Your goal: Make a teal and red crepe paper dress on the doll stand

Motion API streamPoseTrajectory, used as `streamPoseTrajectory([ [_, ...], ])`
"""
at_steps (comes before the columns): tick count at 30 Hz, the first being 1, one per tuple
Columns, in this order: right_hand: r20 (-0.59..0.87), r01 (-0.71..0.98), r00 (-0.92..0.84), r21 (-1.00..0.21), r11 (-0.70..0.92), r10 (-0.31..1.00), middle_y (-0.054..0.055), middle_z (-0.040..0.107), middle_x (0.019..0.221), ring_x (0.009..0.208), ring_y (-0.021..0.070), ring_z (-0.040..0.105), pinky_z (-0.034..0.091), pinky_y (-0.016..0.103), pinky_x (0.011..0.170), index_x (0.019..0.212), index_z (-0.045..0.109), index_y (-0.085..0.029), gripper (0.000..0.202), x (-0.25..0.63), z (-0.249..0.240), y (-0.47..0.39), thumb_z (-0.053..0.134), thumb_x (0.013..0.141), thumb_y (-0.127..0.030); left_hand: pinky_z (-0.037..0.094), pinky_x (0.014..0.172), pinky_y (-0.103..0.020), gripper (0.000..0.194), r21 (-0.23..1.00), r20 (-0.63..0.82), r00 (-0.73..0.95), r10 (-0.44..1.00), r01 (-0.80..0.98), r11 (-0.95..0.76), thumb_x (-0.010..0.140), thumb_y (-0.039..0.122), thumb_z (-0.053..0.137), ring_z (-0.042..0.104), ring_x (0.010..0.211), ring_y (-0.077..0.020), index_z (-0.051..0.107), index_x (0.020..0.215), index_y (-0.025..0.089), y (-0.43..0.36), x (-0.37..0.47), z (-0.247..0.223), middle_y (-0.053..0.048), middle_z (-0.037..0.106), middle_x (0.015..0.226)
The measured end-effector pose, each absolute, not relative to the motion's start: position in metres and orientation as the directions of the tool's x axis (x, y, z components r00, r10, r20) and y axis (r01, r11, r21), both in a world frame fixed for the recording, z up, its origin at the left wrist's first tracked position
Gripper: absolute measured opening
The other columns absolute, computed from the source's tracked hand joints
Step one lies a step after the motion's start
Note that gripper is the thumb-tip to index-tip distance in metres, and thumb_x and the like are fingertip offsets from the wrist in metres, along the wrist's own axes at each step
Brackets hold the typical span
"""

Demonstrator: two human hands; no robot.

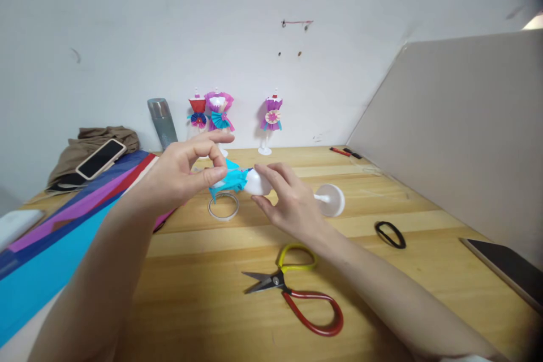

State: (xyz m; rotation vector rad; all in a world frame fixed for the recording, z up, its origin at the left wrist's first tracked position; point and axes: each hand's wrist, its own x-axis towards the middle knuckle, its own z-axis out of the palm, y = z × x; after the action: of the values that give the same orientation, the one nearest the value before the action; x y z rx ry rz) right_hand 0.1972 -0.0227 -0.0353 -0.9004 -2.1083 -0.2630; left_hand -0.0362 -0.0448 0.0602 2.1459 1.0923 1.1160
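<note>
My right hand [292, 201] grips a small white dress-form mannequin [257, 182] lying sideways, its round white base [334, 201] sticking out to the right. Bright blue crepe paper [233, 180] is wrapped about the mannequin's left end. There my left hand [186, 172] has thumb and forefinger pinched together at the paper's edge; what lies between the tips is too small to make out. Below the paper, a roll of clear tape [223, 206] rests on the table. Nearer me lie scissors [275, 281] with one yellow and one red handle, blades slightly apart.
Three dressed mannequins [271, 116] stand by the wall, near a grey bottle [162, 123]. Coloured paper sheets [63, 237], a brown cloth [95, 141] and a phone [102, 158] are at left. A black band [390, 235], a dark tablet-like device [504, 268] and a red-black pen [344, 152] lie right.
</note>
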Motion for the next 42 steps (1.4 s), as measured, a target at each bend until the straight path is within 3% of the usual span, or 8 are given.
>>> streamPoseTrajectory([
  [13,0.662,0.681,-0.442,-0.192,0.707,0.605,0.015,0.063,0.117,0.099,0.0284,0.066,0.055,0.040,0.078,0.134,0.053,-0.019,0.045,0.196,-0.035,-0.021,0.061,0.090,-0.025,0.044,0.108,-0.050,0.028,0.830,0.311,0.275,0.910,0.387,-0.401,0.077,0.042,0.076,0.058,0.126,-0.0364,0.064,0.067,0.018,-0.046,-0.033,0.058,-0.010,0.067,0.131],
  [18,0.262,0.699,-0.594,-0.300,0.649,0.761,0.012,0.067,0.114,0.091,0.0251,0.067,0.049,0.032,0.069,0.125,0.061,-0.019,0.043,0.190,-0.027,-0.025,0.071,0.084,-0.030,0.051,0.099,-0.043,0.026,0.834,0.309,0.289,0.906,0.377,-0.404,0.079,0.036,0.074,0.056,0.129,-0.0362,0.063,0.065,0.018,-0.044,-0.035,0.059,-0.009,0.070,0.125],
  [21,0.005,0.701,-0.690,-0.243,0.671,0.723,0.011,0.069,0.108,0.088,0.0259,0.068,0.045,0.031,0.067,0.124,0.064,-0.019,0.044,0.185,-0.029,-0.027,0.073,0.083,-0.033,0.050,0.102,-0.041,0.022,0.824,0.301,0.323,0.897,0.385,-0.415,0.081,0.031,0.072,0.056,0.129,-0.0339,0.063,0.067,0.017,-0.046,-0.034,0.059,-0.007,0.071,0.121],
  [25,-0.121,0.667,-0.744,-0.200,0.718,0.657,0.010,0.069,0.120,0.095,0.0287,0.069,0.046,0.032,0.069,0.134,0.058,-0.025,0.058,0.183,-0.041,-0.026,0.076,0.080,-0.035,0.048,0.105,-0.039,0.020,0.829,0.277,0.372,0.886,0.374,-0.416,0.081,0.028,0.071,0.059,0.127,-0.0310,0.062,0.067,0.016,-0.047,-0.030,0.059,-0.004,0.071,0.121],
  [31,-0.080,0.572,-0.810,-0.325,0.753,0.580,0.011,0.067,0.130,0.113,0.0323,0.065,0.049,0.036,0.081,0.133,0.060,-0.024,0.060,0.190,-0.044,-0.021,0.078,0.077,-0.037,0.053,0.099,-0.038,0.020,0.851,0.223,0.482,0.847,0.327,-0.410,0.078,0.029,0.073,0.065,0.119,-0.0299,0.064,0.066,0.017,-0.044,-0.029,0.058,-0.001,0.072,0.118],
  [35,0.146,0.505,-0.674,-0.624,0.596,0.724,0.009,0.073,0.100,0.087,0.0221,0.067,0.049,0.033,0.075,0.110,0.069,-0.018,0.031,0.191,-0.044,-0.017,0.069,0.084,-0.034,0.052,0.101,-0.042,0.023,0.863,0.204,0.510,0.835,0.309,-0.400,0.078,0.034,0.073,0.063,0.122,-0.0316,0.063,0.065,0.018,-0.039,-0.030,0.056,-0.004,0.073,0.115],
  [38,0.307,0.249,-0.478,-0.851,0.462,0.823,0.007,0.071,0.094,0.077,0.0174,0.064,0.049,0.030,0.067,0.106,0.068,-0.017,0.034,0.189,-0.043,-0.017,0.073,0.080,-0.038,0.047,0.106,-0.045,0.022,0.851,0.175,0.503,0.846,0.354,-0.387,0.079,0.037,0.069,0.058,0.129,-0.0320,0.064,0.068,0.018,-0.036,-0.028,0.054,-0.006,0.073,0.118],
  [42,0.381,0.007,-0.352,-0.912,0.409,0.855,0.006,0.070,0.092,0.076,0.0165,0.063,0.050,0.030,0.066,0.099,0.070,-0.021,0.036,0.185,-0.037,-0.026,0.080,0.073,-0.042,0.040,0.111,-0.048,0.021,0.839,0.130,0.484,0.865,0.411,-0.356,0.079,0.038,0.067,0.055,0.132,-0.0311,0.064,0.071,0.019,-0.035,-0.023,0.051,-0.007,0.073,0.121],
])
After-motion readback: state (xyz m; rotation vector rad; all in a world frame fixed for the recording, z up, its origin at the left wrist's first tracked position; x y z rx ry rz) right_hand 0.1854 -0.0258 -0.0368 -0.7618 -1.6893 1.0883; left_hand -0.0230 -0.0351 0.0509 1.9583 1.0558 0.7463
